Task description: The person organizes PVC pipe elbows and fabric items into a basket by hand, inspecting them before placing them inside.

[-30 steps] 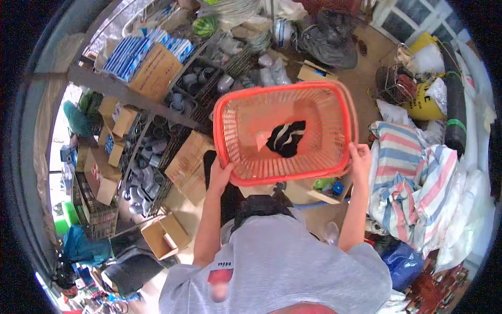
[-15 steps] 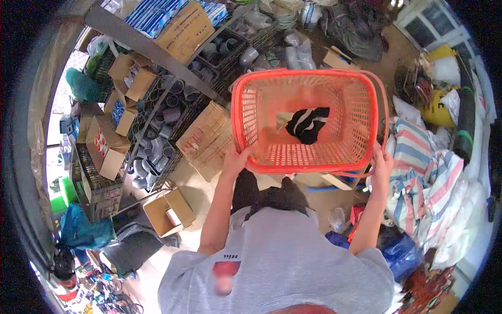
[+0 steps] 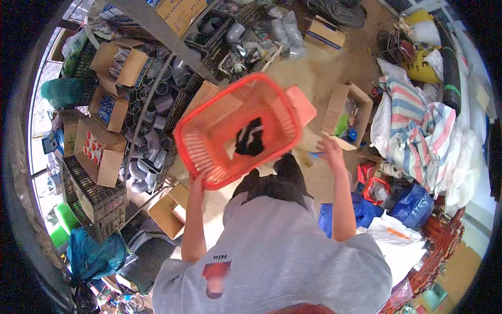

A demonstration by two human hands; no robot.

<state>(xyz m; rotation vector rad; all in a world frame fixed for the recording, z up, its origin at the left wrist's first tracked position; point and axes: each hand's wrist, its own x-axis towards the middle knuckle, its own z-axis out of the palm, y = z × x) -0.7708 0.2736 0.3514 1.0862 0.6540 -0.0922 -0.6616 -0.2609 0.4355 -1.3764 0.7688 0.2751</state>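
A red-orange plastic basket [image 3: 206, 140] with slotted sides hangs tilted in front of me, its left end lower in view. My left hand [image 3: 196, 185] is closed around its near-left rim. Inside on the bottom lies a black cloth-like item [image 3: 250, 137] with pale stripes. Off the basket's right side, my right hand [image 3: 330, 152] is raised with its fingers apart and nothing in them. An open cardboard box [image 3: 340, 116] holding green and blue items is just beyond that hand. A flat pinkish-red piece [image 3: 301, 105] shows behind the basket's right end.
Crates of grey pipe fittings [image 3: 151, 141] line the left, beside cardboard boxes [image 3: 99, 149]. Striped sacks [image 3: 413, 123] are piled on the right. Another open carton [image 3: 167, 212] stands near my left arm, and blue bags [image 3: 413, 205] lie at lower right.
My right hand has let go of the basket's right rim and is now apart from it. The basket has shifted left and turned, its left end dropping toward me. My view has moved too.
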